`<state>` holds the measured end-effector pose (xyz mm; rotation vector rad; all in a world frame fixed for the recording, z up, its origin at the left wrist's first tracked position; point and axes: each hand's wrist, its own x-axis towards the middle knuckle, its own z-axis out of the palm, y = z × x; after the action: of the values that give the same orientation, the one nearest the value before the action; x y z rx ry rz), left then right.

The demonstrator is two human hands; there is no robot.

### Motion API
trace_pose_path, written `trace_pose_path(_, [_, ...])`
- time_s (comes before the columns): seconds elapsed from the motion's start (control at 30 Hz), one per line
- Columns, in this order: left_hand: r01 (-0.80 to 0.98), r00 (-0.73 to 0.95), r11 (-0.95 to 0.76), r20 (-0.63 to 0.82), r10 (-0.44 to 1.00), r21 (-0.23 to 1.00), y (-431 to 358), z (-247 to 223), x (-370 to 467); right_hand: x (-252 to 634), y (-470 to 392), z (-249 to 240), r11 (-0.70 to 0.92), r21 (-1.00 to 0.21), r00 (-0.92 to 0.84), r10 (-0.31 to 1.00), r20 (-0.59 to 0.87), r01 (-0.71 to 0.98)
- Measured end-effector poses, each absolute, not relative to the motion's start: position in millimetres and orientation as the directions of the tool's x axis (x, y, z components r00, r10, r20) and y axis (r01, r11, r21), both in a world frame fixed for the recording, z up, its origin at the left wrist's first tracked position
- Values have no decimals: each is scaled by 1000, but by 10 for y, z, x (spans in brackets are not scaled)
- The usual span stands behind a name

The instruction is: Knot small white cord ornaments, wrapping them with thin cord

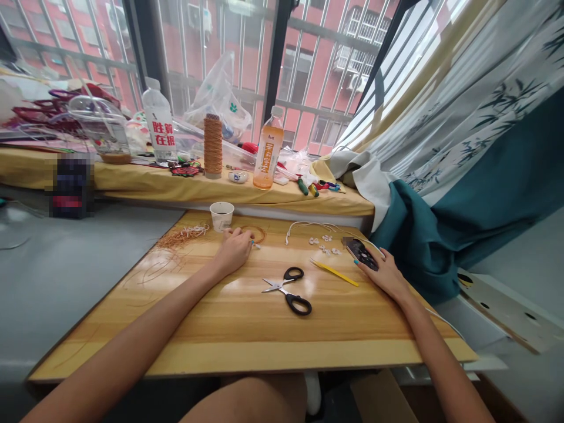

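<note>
My left hand [235,251] rests on the wooden table [198,329], its fingers curled by a loop of thin orange-brown cord [261,234]. A small white piece [257,246] shows beside its thumb; what the fingers hold is hidden. At the right, my right hand [388,275] grips a dark smartphone [363,255] by its edges, low over the tabletop. Between the hands lie black-handled scissors [288,289] with parted blades, yellow tweezers [337,273] and several small white flower-like pieces [325,249]. A white cord [304,223] curves behind them.
A paper cup [221,216] with dark contents stands just behind my left hand. Loose orange-brown cord ends [185,238] lie to the left. The cloth-covered sill [176,185] bears a cord spool [212,144], an orange drink bottle [268,150] and a clear bottle [159,126]. Teal curtain [427,252] hangs at right.
</note>
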<state>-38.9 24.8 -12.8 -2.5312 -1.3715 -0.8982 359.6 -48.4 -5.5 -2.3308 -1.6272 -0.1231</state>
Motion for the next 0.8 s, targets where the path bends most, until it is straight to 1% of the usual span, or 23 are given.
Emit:
trace_pose_path(0.13, [800, 414, -579, 550, 725, 161, 251, -125, -389, 3616, -405, -38, -301, -181, 337, 914, 227, 936])
trace_pose_path(0.27, [803, 409, -575, 555, 724, 158, 250, -131, -388, 3706, -531, -91, -287, -269, 368, 869, 332, 920])
trace_pose_path(0.3, [804, 410, -574, 556, 723, 155, 249, -132, -388, 3730, -593, -107, -289, -258, 368, 862, 350, 922])
trace_pose_path(0.37, [805, 411, -574, 556, 722, 149, 249, -134, -387, 3762, -720, -132, -299, -193, 351, 867, 353, 934])
trace_pose_path(0.43, [806, 415, -574, 554, 722, 145, 250, -135, -386, 3765, -816, -144, -299, -132, 326, 885, 331, 945])
trace_pose_path(0.53, [805, 416, -575, 553, 722, 145, 256, -139, -388, 3720, -867, -134, -306, -81, 316, 899, 302, 948])
trace_pose_path(0.7, [804, 423, -579, 552, 719, 138, 265, -151, -394, 3646, -859, -100, -315, -44, 313, 898, 310, 948])
trace_pose_path(0.8, [803, 425, -581, 558, 713, 130, 260, -150, -397, 3663, -864, -106, -327, -72, 331, 875, 353, 942])
